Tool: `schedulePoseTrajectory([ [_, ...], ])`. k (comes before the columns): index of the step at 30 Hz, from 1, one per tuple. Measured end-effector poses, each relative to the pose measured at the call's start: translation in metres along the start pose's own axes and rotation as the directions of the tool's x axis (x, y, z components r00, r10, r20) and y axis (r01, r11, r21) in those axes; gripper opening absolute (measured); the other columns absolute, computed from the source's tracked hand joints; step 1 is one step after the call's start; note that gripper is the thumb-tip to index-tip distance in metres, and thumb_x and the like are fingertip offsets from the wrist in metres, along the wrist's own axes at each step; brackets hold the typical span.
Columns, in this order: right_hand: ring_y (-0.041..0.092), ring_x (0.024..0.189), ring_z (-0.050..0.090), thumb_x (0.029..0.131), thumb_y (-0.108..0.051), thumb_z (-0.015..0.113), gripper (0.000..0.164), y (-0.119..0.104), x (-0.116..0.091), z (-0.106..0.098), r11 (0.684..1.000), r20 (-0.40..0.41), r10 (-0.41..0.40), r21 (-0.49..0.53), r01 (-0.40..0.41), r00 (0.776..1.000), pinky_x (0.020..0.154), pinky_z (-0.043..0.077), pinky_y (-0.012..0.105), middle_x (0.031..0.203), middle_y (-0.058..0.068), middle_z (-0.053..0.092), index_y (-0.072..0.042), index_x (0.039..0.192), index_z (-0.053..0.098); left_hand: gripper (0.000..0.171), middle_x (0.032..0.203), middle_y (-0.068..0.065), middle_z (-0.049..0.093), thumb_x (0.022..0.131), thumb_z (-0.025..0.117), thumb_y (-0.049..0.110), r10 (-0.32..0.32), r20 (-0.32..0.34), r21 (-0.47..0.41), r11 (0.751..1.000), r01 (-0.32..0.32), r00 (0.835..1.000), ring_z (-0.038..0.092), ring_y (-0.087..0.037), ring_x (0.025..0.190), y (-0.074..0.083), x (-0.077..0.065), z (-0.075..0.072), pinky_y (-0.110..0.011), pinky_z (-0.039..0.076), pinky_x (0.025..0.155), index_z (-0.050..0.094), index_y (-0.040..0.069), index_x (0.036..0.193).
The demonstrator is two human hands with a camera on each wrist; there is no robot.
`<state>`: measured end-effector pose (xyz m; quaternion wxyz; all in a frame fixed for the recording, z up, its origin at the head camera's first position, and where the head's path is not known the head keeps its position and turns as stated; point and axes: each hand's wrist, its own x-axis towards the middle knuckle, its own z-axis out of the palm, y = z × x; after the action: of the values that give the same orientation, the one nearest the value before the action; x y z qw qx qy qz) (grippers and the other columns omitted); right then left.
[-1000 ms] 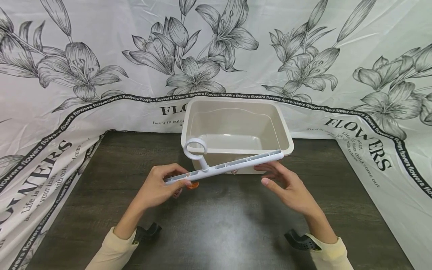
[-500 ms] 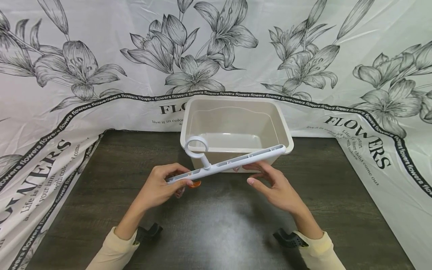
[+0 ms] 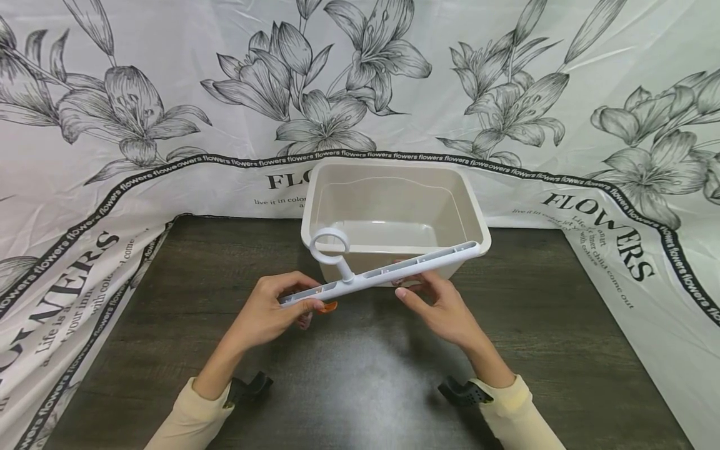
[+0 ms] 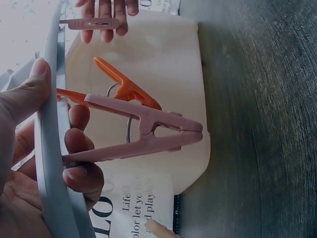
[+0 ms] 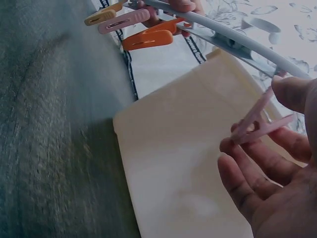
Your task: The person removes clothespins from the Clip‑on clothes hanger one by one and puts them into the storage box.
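Observation:
My left hand (image 3: 272, 312) grips the left end of a pale grey clip hanger (image 3: 416, 267), its bar tilted up to the right and its ring hook (image 3: 312, 247) standing up. Below that hand hang an orange clothespin (image 5: 148, 39), a pink clothespin (image 4: 133, 148) and a yellow clothespin (image 5: 101, 17). Under the bar's right half, my right hand (image 3: 444, 312) has another pink clothespin (image 5: 252, 124) between thumb and fingers. The thumb touches one handle in the right wrist view, with the fingers curled behind. In the head view the bar partly hides these fingers.
A beige plastic tub (image 3: 388, 194) stands at the back of the dark wooden table (image 3: 562, 312), just behind the hanger. A white flower-printed curtain (image 3: 247, 125) hangs behind and along both sides.
My right hand has moved left along the bar, from its right end to the pink clothespin near the middle. The left hand keeps its grip, and the bar's right end has risen slightly.

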<state>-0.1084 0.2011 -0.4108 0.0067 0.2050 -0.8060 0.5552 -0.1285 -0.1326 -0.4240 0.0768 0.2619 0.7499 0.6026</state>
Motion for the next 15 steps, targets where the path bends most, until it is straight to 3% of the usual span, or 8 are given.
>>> schedulePoseTrajectory([
  [7,0.019,0.091,0.071,0.1,-0.01,0.067,0.015,0.0053,0.0019,0.0027,0.999,-0.014,-0.044,-0.023,0.044,0.999,0.082,0.056,0.031,0.096,0.003,0.075,-0.016,0.113,0.07,0.018,0.09,-0.017,0.077,0.093,0.076,0.011,0.022,0.018,0.016,1.0,-0.022,1.0,0.07,-0.033,0.063,0.0011,0.0002,0.0012,-0.044,0.06,0.056,0.07,0.009,0.11],
  [15,0.012,0.09,0.066,0.099,-0.006,0.067,0.006,0.0083,0.003,0.0102,0.993,0.029,-0.106,0.063,0.104,0.994,0.077,0.055,0.028,0.093,0.007,0.07,-0.004,0.104,0.069,0.021,0.089,-0.014,0.077,0.091,0.078,0.013,0.001,0.006,0.021,1.0,-0.001,1.0,0.068,-0.034,0.061,0.0015,0.0002,0.0021,-0.044,0.06,0.056,0.071,0.01,0.111],
])
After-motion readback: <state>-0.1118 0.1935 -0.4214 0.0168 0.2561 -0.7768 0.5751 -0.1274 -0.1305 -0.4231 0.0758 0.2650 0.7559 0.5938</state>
